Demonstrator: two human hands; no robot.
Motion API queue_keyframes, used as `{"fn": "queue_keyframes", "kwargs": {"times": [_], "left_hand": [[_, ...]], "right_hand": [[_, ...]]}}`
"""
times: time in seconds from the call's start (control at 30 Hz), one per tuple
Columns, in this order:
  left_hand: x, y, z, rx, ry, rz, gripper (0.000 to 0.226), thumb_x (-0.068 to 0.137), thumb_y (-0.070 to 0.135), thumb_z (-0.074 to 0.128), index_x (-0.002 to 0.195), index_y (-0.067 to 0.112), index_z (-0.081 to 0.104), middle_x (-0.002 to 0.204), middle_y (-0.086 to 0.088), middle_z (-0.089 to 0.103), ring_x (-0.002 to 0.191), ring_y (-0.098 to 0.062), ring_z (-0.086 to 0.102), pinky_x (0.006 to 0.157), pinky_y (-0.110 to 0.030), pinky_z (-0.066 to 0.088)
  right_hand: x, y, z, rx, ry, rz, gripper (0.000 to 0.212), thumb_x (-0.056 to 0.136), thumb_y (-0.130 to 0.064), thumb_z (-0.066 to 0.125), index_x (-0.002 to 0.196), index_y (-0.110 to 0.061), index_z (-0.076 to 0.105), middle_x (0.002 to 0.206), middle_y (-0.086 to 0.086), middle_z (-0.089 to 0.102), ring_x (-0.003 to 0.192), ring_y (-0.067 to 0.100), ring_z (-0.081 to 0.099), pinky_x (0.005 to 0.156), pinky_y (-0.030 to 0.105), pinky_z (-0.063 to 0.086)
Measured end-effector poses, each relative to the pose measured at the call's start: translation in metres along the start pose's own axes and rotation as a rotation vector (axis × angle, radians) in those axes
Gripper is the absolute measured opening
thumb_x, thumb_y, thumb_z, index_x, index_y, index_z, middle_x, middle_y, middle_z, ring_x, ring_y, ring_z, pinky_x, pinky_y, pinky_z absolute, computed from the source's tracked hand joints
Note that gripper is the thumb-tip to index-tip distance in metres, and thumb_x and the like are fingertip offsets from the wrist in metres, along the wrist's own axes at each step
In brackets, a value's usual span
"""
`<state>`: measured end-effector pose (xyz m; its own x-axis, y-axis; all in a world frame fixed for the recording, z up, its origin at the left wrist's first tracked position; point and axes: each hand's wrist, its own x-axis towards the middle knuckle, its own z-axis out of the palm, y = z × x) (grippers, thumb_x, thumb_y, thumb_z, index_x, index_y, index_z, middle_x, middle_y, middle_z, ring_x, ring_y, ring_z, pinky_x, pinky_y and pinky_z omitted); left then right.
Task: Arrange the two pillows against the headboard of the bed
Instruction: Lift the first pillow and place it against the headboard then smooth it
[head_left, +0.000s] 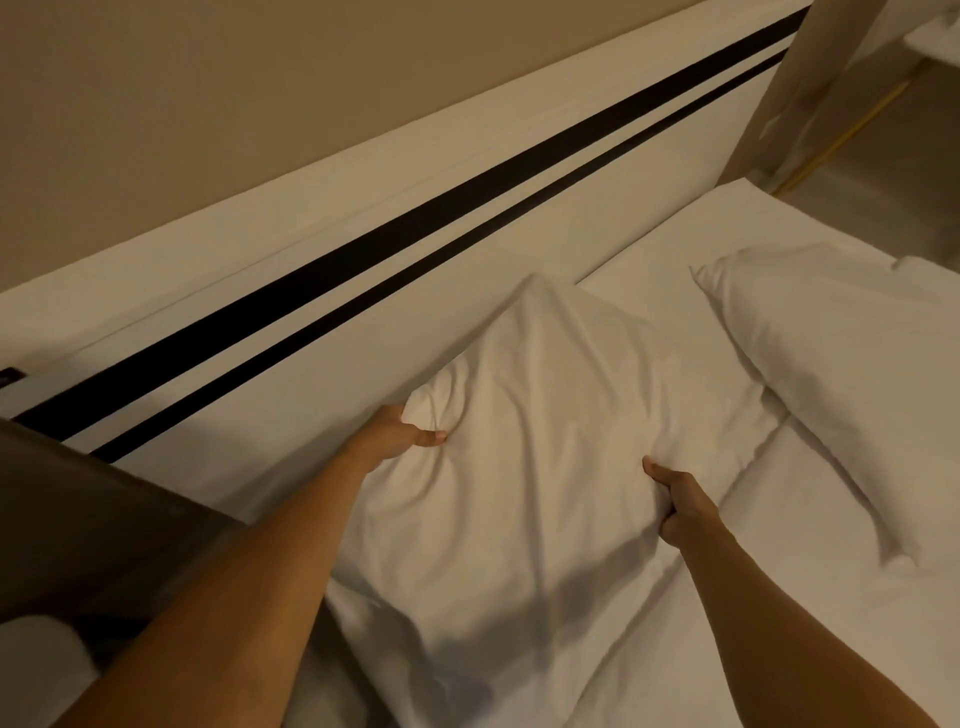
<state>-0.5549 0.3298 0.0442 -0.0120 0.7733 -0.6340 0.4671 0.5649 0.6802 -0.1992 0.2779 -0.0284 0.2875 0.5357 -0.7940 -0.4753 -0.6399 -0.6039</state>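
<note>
At the head of the bed (675, 597), the near pillow (519, 415) stands tilted with its far corner touching the white headboard (311, 322), which bears two dark stripes. Left hand (400, 434) is closed on the pillow's headboard-side edge, thumb pressed into the fabric; right hand (680, 501) is clenched on the opposite edge, fingers curled under and thumb on top. A second pillow (831, 374) lies flat on the sheet to the right, at an angle and apart from the headboard, not yet placed. A dark wooden bedside surface (93, 519) sits at the left edge. Probable risks: the soft filling may slump once released, so the pillow slides down flat or leans askew; the bunched casing under both grips may leave creases; and setting it too far right would crowd the space left for the second pillow.
</note>
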Motion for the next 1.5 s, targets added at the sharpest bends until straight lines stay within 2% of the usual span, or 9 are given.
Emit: {"fn": "queue_keyframes", "kwargs": {"times": [0.4, 0.6, 0.67, 0.77, 1.0, 1.1, 1.17, 1.27, 1.5], "left_hand": [[0.138, 0.005, 0.016, 0.029, 0.000, 0.000, 0.064, 0.078, 0.020, 0.079, 0.136, 0.009, 0.053, 0.127, -0.007, 0.061, 0.102, -0.018, 0.055, 0.087, -0.026, 0.042], [0.213, -0.043, 0.003, 0.151, 0.108, -0.026, 0.101, 0.050, 0.053, 0.082, 0.137, 0.009, 0.053, 0.136, -0.012, 0.058, 0.122, -0.030, 0.056, 0.108, -0.042, 0.042], [0.239, -0.068, 0.001, 0.178, 0.143, -0.041, 0.106, 0.043, 0.061, 0.079, 0.133, 0.009, 0.057, 0.134, -0.012, 0.060, 0.119, -0.030, 0.059, 0.106, -0.045, 0.045], [0.227, -0.068, 0.008, 0.190, 0.187, -0.067, 0.085, 0.063, 0.043, 0.083, 0.133, 0.004, 0.057, 0.133, -0.015, 0.060, 0.120, -0.032, 0.058, 0.106, -0.044, 0.044], [0.195, -0.060, 0.015, 0.201, 0.195, -0.151, 0.067, 0.077, 0.026, 0.079, 0.132, -0.004, 0.054, 0.131, -0.019, 0.060, 0.120, -0.032, 0.058, 0.104, -0.038, 0.045], [0.191, -0.049, 0.015, 0.286, 0.189, -0.116, 0.065, 0.080, 0.027, 0.076, 0.134, -0.001, 0.054, 0.134, -0.019, 0.058, 0.122, -0.033, 0.056, 0.105, -0.040, 0.044], [0.186, -0.039, 0.020, 0.319, 0.178, -0.085, 0.064, 0.085, 0.029, 0.070, 0.138, 0.001, 0.049, 0.140, -0.018, 0.053, 0.127, -0.033, 0.052, 0.106, -0.037, 0.042], [0.181, -0.033, 0.031, 0.319, 0.214, -0.048, 0.068, 0.093, 0.034, 0.059, 0.147, 0.000, 0.034, 0.151, -0.017, 0.040, 0.139, -0.031, 0.040, 0.111, -0.033, 0.032], [0.162, -0.033, 0.075, 0.322, 0.556, 0.052, 0.059, 0.097, 0.035, 0.047, 0.145, 0.002, 0.035, 0.151, -0.019, 0.038, 0.140, -0.032, 0.034, 0.115, -0.041, 0.027]], "right_hand": [[0.123, -0.006, 0.036, 0.024, -0.021, 0.015, 0.052, 0.082, -0.020, 0.073, 0.131, -0.009, 0.057, 0.130, 0.006, 0.061, 0.117, 0.029, 0.054, 0.109, 0.044, 0.040], [0.160, 0.019, 0.041, -0.007, -0.086, 0.021, 0.038, 0.091, -0.026, 0.065, 0.125, -0.012, 0.056, 0.122, 0.006, 0.060, 0.113, 0.026, 0.054, 0.107, 0.042, 0.041], [0.167, 0.026, 0.039, -0.037, -0.113, 0.021, 0.053, 0.085, -0.037, 0.070, 0.129, -0.009, 0.056, 0.128, 0.004, 0.061, 0.117, 0.026, 0.055, 0.104, 0.043, 0.043], [0.184, 0.031, 0.030, -0.084, -0.120, 0.010, 0.091, 0.058, -0.053, 0.083, 0.135, -0.013, 0.055, 0.133, 0.004, 0.062, 0.118, 0.026, 0.058, 0.096, 0.041, 0.048], [0.183, 0.037, 0.030, -0.130, -0.119, 0.051, 0.073, 0.072, -0.047, 0.079, 0.133, -0.012, 0.058, 0.131, 0.005, 0.063, 0.116, 0.024, 0.059, 0.089, 0.037, 0.048], [0.198, 0.041, 0.028, -0.172, -0.040, 0.029, 0.124, 0.036, -0.067, 0.087, 0.141, -0.013, 0.048, 0.138, 0.005, 0.057, 0.122, 0.029, 0.055, 0.100, 0.042, 0.047], [0.190, 0.032, 0.033, -0.189, 0.012, 0.007, 0.130, 0.038, -0.064, 0.088, 0.145, -0.009, 0.040, 0.143, 0.008, 0.051, 0.128, 0.032, 0.050, 0.107, 0.046, 0.043], [0.174, 0.012, 0.037, -0.336, 0.181, -0.152, 0.093, 0.078, -0.039, 0.077, 0.148, -0.002, 0.030, 0.148, 0.016, 0.044, 0.133, 0.037, 0.045, 0.111, 0.045, 0.039], [0.164, -0.036, 0.059, -1.084, 0.254, -0.736, 0.076, 0.093, -0.047, 0.050, 0.153, -0.009, 0.025, 0.156, 0.021, 0.030, 0.146, 0.036, 0.027, 0.118, 0.047, 0.026]]}}
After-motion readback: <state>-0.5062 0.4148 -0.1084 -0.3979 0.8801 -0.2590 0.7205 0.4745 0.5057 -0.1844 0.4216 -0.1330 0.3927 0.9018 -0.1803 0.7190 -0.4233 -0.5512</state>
